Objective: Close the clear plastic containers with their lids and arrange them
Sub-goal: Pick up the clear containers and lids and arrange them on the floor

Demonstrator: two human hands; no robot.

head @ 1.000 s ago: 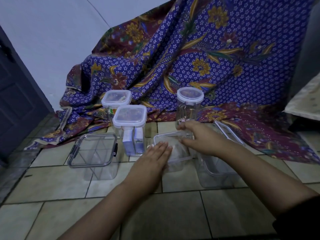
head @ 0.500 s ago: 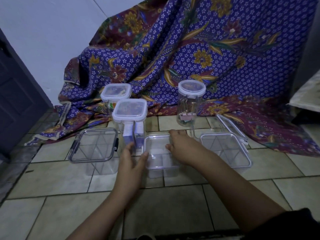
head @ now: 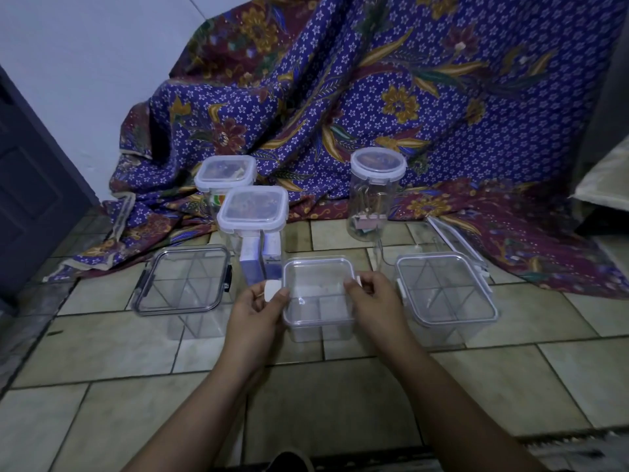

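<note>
A small clear square container [head: 318,298] with its lid on sits on the tiled floor in front of me. My left hand [head: 260,310] pinches the white clasp on its left side. On the right side, my right hand [head: 372,301] curls its fingers round the other clasp. A clear container with a dark-rimmed lid [head: 183,281] stands to the left. Another clear lidded container [head: 446,289] stands to the right, white clasps on its sides. Behind are a square tall jar [head: 253,216], a second square jar [head: 226,175] and a round jar [head: 376,189], all lidded.
A purple floral cloth [head: 374,97] drapes down the wall and onto the floor behind the jars. A dark door [head: 30,185] stands at the left. A clear lid or panel [head: 452,238] lies at the cloth's edge behind the right container.
Both hands moved from the top of the small container to its two side clasps. The view dipped and the container now sits squarely between the hands.
</note>
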